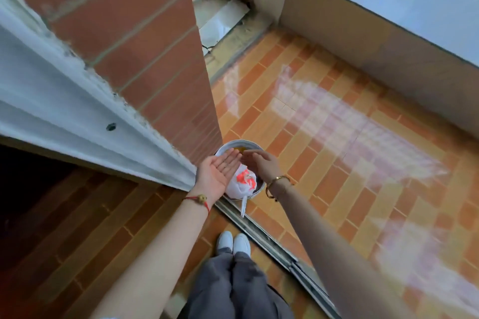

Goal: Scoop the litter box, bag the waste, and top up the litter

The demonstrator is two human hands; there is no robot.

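Landmark: a round white bin (255,148) stands on the orange tiled floor (337,163), just beside the foot of a red brick pillar (145,33) and against the metal door track (272,241). Inside the bin lies a tied white plastic bag (242,184) with red-orange print; its knotted tail hangs over the bin's near rim onto the track. Something yellow shows at the bin's far inner edge; what it is cannot be told. Both hands are held directly above the bin. The left hand (219,175) is flat, palm up, fingers together and extended, holding nothing. The right hand (261,163) is palm down, fingers loosely extended, also holding nothing; its fingertips meet or nearly meet those of the left hand, contact uncertain. A red cord bracelet (199,199) with a bead is on the left wrist, gold bangles (278,184) on the right. On the near side of the bin, the person's white shoes (233,243) and grey trousers (233,287) stand inside the door track. A white door frame (64,101) runs to the left of the bin.
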